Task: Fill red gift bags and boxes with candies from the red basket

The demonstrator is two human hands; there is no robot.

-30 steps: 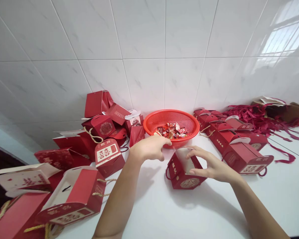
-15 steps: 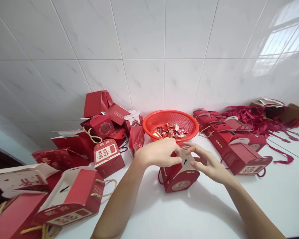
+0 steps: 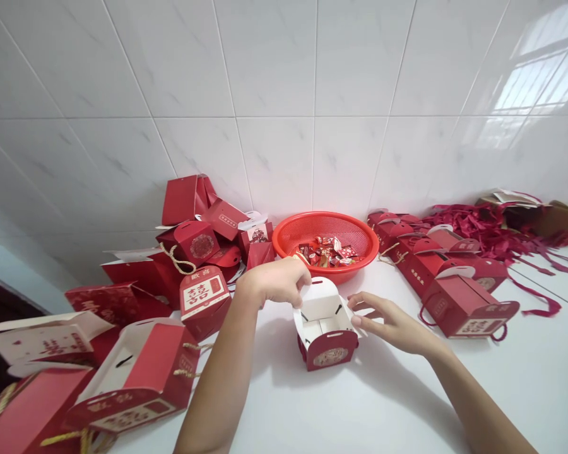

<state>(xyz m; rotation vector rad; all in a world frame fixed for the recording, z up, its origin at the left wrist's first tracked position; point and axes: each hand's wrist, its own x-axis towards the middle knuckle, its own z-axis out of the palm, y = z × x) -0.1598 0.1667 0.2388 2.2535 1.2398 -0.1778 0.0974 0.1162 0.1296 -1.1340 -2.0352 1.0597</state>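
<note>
A small red box (image 3: pixel 331 348) stands upright on the white table in front of me, its flaps raised and its white inside showing, with dark cord ends on the inner walls. My left hand (image 3: pixel 280 282) pinches the box's left flap at its upper left edge. On the other side, my right hand (image 3: pixel 389 321) has its thumb and fingertips on the right flap, closed on its edge. Just behind the box is a red plastic basket (image 3: pixel 325 217) holding several wrapped candies (image 3: pixel 329 252).
Red boxes (image 3: pixel 206 296) with rope handles are heaped on the left. More boxes (image 3: pixel 471 302) stand in a row at right, with dark pink ribbons (image 3: pixel 468 233) behind them. A white tiled wall (image 3: pixel 274 157) rises behind the table.
The box's top has been spread open, so its inside now shows. My left hand has moved left with the left flap, and the box sits slightly further left.
</note>
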